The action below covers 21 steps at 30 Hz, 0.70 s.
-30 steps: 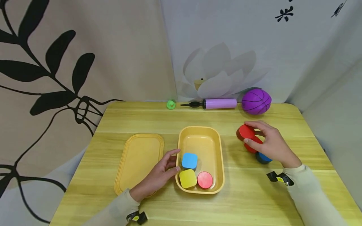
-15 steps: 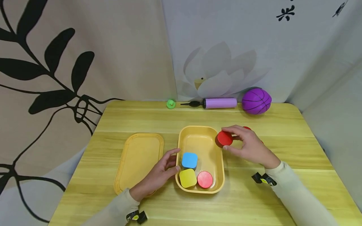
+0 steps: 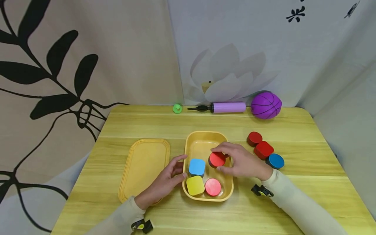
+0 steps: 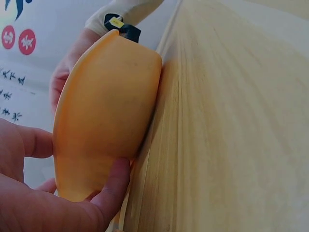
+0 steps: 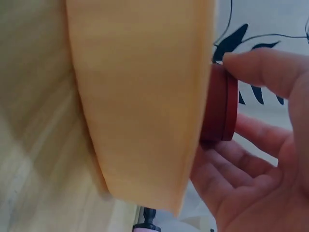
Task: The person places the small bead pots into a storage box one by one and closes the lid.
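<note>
My right hand (image 3: 242, 161) pinches a round red block (image 3: 217, 160) between thumb and fingers, over the right half of the yellow box (image 3: 197, 146). A seam runs round the side of this red block in the right wrist view, where the box wall hides part of it. My left hand (image 3: 164, 184) rests against the left side of the box, fingertips on its wall and rim. Inside the box sit a blue square block (image 3: 196, 167), a yellow square block (image 3: 195, 185) and a pink-red round block (image 3: 212, 187).
A yellow lid (image 3: 145, 163) lies left of the box. To the right stand a round red block (image 3: 254, 139), a square red block (image 3: 264, 150) and a round blue block (image 3: 275, 161). Along the back lie a green toy (image 3: 177, 108), a purple pump (image 3: 228, 107) and a purple ball (image 3: 266, 105).
My right hand has carried the round red block leftward from the group at the right, across the rim and over the box. The left hand has stayed put.
</note>
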Available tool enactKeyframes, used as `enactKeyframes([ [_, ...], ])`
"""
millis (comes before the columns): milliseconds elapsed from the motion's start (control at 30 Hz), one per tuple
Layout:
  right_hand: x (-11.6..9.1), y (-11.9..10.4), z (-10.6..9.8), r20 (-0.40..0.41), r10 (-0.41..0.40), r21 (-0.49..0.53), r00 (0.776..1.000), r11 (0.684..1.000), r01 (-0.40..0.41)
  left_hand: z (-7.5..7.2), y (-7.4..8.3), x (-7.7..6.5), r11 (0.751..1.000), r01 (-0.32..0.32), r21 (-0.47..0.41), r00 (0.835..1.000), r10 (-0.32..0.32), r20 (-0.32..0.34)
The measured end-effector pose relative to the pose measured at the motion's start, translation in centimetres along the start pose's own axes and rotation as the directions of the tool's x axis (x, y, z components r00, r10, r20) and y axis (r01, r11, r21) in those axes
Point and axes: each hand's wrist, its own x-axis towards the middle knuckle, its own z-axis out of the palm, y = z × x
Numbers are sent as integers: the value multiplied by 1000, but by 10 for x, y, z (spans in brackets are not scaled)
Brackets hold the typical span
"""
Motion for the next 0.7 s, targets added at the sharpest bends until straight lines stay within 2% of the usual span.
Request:
enactKeyframes([
  [333,4,-12,11,147,-43,-22,988,999,47,0,2,0,1000,4,-2,1000,-4,-12],
  [567,7,-13,18,196,-66,-57,978,995,78,1,1,-1,1000,7,12,1000,-7,-14],
  [700,8,-12,21,199,-85,-51,976,994,97,1,1,0,1000,8,17,1000,-8,-16],
])
